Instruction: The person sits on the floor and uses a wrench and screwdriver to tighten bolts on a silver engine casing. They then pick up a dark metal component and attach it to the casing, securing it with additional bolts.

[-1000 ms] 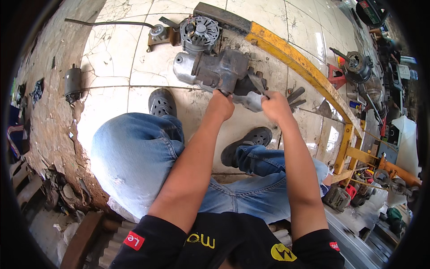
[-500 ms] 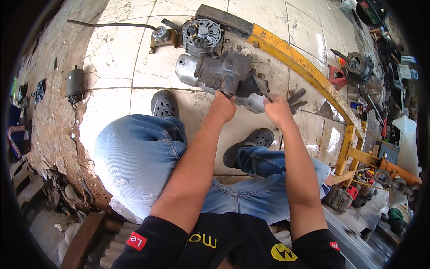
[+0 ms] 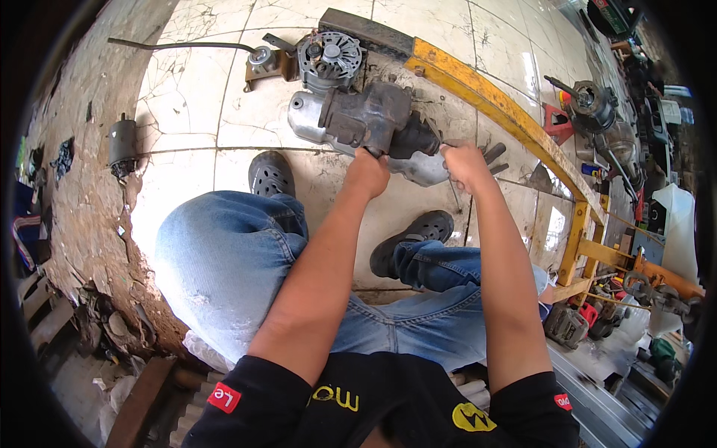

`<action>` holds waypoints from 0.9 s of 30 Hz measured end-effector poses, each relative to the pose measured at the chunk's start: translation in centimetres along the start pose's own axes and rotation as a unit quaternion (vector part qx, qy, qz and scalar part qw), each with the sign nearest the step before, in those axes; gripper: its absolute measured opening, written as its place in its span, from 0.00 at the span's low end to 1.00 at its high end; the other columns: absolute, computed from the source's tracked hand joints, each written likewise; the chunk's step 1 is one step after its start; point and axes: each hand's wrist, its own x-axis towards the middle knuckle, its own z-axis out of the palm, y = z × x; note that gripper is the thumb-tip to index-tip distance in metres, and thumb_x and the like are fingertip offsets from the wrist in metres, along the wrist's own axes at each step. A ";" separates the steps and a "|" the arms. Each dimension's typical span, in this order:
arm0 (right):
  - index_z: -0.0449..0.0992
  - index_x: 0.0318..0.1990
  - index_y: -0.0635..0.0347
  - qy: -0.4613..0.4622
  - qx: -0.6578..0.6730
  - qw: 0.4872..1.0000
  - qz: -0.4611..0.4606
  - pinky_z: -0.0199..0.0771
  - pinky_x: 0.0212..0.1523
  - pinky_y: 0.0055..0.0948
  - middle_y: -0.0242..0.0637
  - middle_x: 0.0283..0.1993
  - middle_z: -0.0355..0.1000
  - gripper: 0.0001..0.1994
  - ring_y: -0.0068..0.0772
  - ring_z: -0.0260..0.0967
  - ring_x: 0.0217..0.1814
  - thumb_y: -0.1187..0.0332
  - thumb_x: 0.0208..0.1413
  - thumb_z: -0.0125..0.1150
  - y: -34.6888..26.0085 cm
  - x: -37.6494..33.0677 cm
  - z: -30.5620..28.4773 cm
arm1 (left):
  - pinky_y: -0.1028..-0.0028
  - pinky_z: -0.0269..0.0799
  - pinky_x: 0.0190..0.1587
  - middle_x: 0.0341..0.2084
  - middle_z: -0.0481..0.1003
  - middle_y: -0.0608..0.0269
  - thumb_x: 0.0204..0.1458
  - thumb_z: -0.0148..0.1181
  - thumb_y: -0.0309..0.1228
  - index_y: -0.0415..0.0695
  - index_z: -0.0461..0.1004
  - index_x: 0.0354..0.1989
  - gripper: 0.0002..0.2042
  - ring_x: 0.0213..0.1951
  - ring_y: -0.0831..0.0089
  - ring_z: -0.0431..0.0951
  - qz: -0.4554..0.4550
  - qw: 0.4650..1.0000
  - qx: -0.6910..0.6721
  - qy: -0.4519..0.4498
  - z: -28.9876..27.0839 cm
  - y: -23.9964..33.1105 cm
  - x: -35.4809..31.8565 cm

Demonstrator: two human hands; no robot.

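Both hands are gripping a grimy gearbox housing [image 3: 373, 119] on the tiled floor [image 3: 202, 112], left hand [image 3: 367, 170] clamping its near edge, right hand [image 3: 463, 160] closing around its shaft end, the unit appearing intact, with dismantling barely begun.

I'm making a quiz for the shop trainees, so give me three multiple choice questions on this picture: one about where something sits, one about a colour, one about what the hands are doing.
1. Where does the round finned silver alternator lie?
A. On the tiled floor beyond the dark greasy cast metal gearbox
B. On the person's lap
C. Between the black shoes

2. What colour is the long metal beam on the floor?
A. Blue
B. Yellow
C. White

3. What are the two hands doing?
A. Both hang free in the air
B. Both rest on the knees
C. Both are on the metal assembly

Answers:
1 A: it sits past the dark greasy cast metal gearbox, near the top of the view.
2 B: its paint is yellow, worn in places.
3 C: the left hand grips the gearbox's near edge, and the right hand holds its right end.
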 end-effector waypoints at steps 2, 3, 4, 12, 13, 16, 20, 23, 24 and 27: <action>0.73 0.43 0.68 -0.005 0.025 1.000 0.007 0.52 0.11 0.29 0.38 0.23 0.65 0.16 0.26 0.56 0.14 0.63 0.59 0.49 0.5 0.3 -0.4 | 0.55 0.69 0.51 0.43 0.73 0.30 0.59 0.51 0.41 0.30 0.55 0.52 0.25 0.48 0.41 0.74 0.001 1.000 0.007 0.001 0.0 0.2 0.0; 0.74 0.37 0.67 -0.010 0.024 1.000 -0.001 0.55 0.12 0.31 0.37 0.21 0.64 0.15 0.28 0.58 0.14 0.62 0.59 0.49 0.0 -1.1 -0.2 | 0.55 0.69 0.51 0.43 0.73 0.30 0.59 0.51 0.41 0.30 0.55 0.52 0.25 0.48 0.42 0.74 -0.005 1.000 0.005 0.007 -0.1 -0.3 0.0; 0.75 0.32 0.66 -0.013 0.023 1.000 -0.008 0.58 0.13 0.32 0.36 0.18 0.64 0.15 0.30 0.60 0.14 0.62 0.58 0.48 -0.1 -1.8 -0.3 | 0.55 0.69 0.51 0.43 0.73 0.31 0.59 0.51 0.41 0.30 0.55 0.52 0.25 0.48 0.42 0.74 -0.008 1.000 0.003 0.010 0.2 -0.5 -0.1; 0.73 0.41 0.64 0.018 0.108 0.994 0.005 0.61 0.15 0.34 0.36 0.20 0.66 0.14 0.29 0.60 0.15 0.63 0.59 0.46 0.5 0.5 -1.0 | 0.55 0.69 0.52 0.43 0.74 0.32 0.58 0.51 0.41 0.30 0.57 0.52 0.25 0.49 0.42 0.74 -0.001 1.000 0.009 0.009 0.1 0.1 0.2; 0.73 0.43 0.64 0.019 0.150 0.989 0.004 0.61 0.16 0.34 0.36 0.20 0.66 0.15 0.29 0.60 0.15 0.63 0.59 0.45 0.5 0.1 -1.1 | 0.55 0.69 0.52 0.43 0.74 0.32 0.58 0.51 0.41 0.30 0.57 0.52 0.25 0.49 0.42 0.74 -0.006 1.000 0.011 0.012 0.2 0.0 0.1; 0.72 0.48 0.65 0.010 0.103 0.995 -0.017 0.66 0.20 0.36 0.41 0.24 0.70 0.17 0.30 0.65 0.19 0.62 0.58 0.46 0.7 -0.8 -1.1 | 0.56 0.69 0.52 0.43 0.74 0.31 0.58 0.51 0.42 0.29 0.57 0.51 0.25 0.49 0.42 0.74 -0.003 1.000 0.009 0.015 0.1 -0.4 0.1; 0.68 0.56 0.65 0.023 -0.062 0.996 -0.064 0.72 0.29 0.38 0.52 0.38 0.74 0.21 0.40 0.72 0.30 0.65 0.58 0.43 0.3 -1.8 0.2 | 0.56 0.69 0.52 0.43 0.73 0.31 0.58 0.51 0.41 0.28 0.58 0.51 0.25 0.49 0.42 0.74 0.005 1.000 0.000 0.013 -0.5 0.2 -0.3; 0.69 0.55 0.66 0.067 -0.186 0.972 -0.127 0.73 0.42 0.46 0.59 0.42 0.74 0.21 0.50 0.75 0.42 0.64 0.57 0.44 1.7 -0.8 1.6 | 0.55 0.69 0.51 0.42 0.73 0.30 0.58 0.51 0.40 0.26 0.59 0.50 0.25 0.48 0.41 0.74 0.015 1.000 -0.008 0.022 -0.3 0.1 -0.3; 0.70 0.55 0.67 0.081 -0.211 0.962 -0.150 0.72 0.45 0.47 0.61 0.43 0.73 0.21 0.54 0.73 0.45 0.64 0.58 0.44 2.3 -0.4 2.3 | 0.55 0.69 0.51 0.42 0.73 0.30 0.58 0.51 0.40 0.26 0.59 0.50 0.25 0.48 0.41 0.74 0.018 1.000 -0.008 0.021 -0.4 0.1 -0.4; 0.70 0.53 0.67 0.103 -0.228 0.957 -0.150 0.67 0.53 0.49 0.64 0.45 0.72 0.20 0.61 0.70 0.51 0.64 0.60 0.43 3.1 -0.4 3.4 | 0.56 0.69 0.51 0.41 0.73 0.29 0.58 0.51 0.40 0.26 0.58 0.50 0.25 0.47 0.41 0.74 0.019 1.000 -0.006 0.017 -0.6 0.1 -0.5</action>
